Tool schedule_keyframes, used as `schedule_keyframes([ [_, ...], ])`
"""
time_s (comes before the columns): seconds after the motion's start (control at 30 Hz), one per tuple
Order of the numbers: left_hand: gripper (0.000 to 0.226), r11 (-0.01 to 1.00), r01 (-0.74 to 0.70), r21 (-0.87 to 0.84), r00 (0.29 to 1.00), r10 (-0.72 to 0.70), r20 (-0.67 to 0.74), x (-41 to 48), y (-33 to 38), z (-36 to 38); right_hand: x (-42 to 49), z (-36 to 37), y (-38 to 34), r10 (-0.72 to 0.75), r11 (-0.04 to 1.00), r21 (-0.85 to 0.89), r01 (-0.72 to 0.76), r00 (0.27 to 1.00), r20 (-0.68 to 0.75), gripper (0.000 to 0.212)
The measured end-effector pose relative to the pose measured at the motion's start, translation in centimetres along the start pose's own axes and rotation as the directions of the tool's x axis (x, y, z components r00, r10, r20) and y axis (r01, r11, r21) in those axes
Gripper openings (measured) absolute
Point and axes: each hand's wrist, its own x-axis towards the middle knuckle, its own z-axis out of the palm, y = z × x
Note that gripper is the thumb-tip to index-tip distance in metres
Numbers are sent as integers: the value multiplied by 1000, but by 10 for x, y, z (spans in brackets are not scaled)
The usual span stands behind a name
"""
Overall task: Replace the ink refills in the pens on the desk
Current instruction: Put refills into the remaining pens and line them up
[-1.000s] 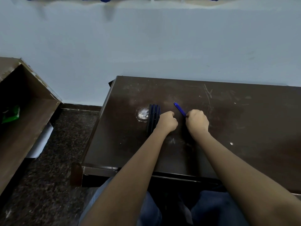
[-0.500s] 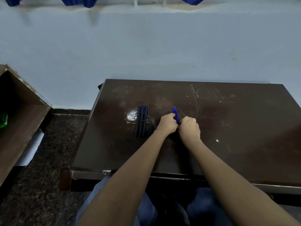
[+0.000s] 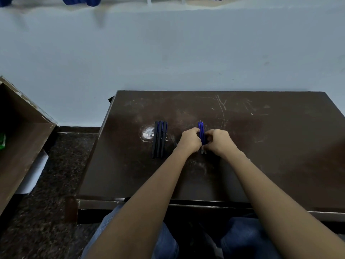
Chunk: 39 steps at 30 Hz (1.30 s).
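Far out to the left of the left hand we see an open brown wooden cabinet (image 3: 24, 146) with a small green object (image 3: 2, 140) at its edge, too cropped to identify. A white rolled sheet (image 3: 34, 172) lies at the cabinet's foot on the dark speckled stone floor (image 3: 61, 161). Nearer in begins the dark brown scratched wooden desk (image 3: 270, 146). On it, left of the left hand, we find a round whitish worn patch (image 3: 147, 134). At the patch's right edge a row of dark slim pens (image 3: 159, 140) lies side by side, near that hand but apart from it. The left hand (image 3: 190, 141) curls its fingers against the left side of a bundle of thin blue ink refills (image 3: 201, 130), and the right hand (image 3: 219, 142) grasps the same bundle from the other side. The refills sit between the two hands, blue tips sticking out beyond the knuckles and greyish ends showing on the near side; fingers hide the middle. Right of the right hand the desk top shows pale scratches. Beneath both forearms we see knees in blue denim (image 3: 166, 240).
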Motion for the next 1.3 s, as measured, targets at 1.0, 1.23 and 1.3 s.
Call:
schedule_keyframes([
  [1.0,56,970,-193,147,979,201,-44,-1,-3,0,6,-6,11,-172,972,-139,191,975,139,68],
  [1.23,54,961,-205,185,973,221,-70,2,-6,3,8,-6,10,-165,971,-148,189,973,161,69],
  [1.3,54,960,-207,187,972,223,-74,3,-6,3,8,-6,10,-163,970,-155,188,973,162,71],
])
